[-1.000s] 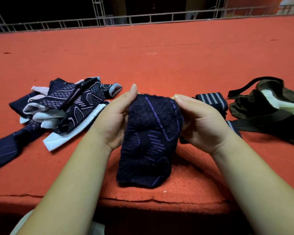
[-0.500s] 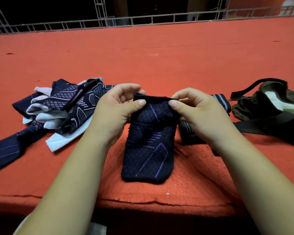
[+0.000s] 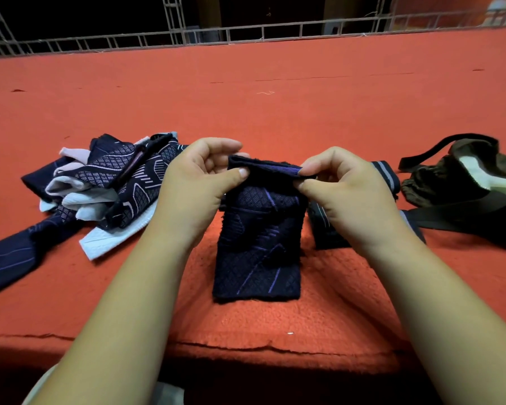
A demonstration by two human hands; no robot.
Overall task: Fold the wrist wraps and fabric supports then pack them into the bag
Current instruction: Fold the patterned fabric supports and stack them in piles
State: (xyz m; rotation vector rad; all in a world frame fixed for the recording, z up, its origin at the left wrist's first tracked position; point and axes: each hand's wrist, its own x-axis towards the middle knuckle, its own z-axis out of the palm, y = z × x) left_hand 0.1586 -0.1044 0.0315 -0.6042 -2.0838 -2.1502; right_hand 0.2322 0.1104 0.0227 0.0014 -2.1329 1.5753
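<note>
— Where are the hands?
— Middle of the frame, side by side. The left hand point(image 3: 193, 185) comes in from the lower left and the right hand point(image 3: 342, 197) from the lower right. Both forearms are bare.
— And the fingers?
— Curled. Each hand pinches a top corner of the fabric support point(image 3: 257, 249), thumbs on the near side, thumb tips pointing toward each other.

Premises are presenting as an event hall or staging area, not a home: orange-red felt carpet point(image 3: 275, 112) is covering a broad platform, fraying along its near edge point(image 3: 246, 347), and grey metal trussing point(image 3: 246, 32) is running along the far side against darkness.
</note>
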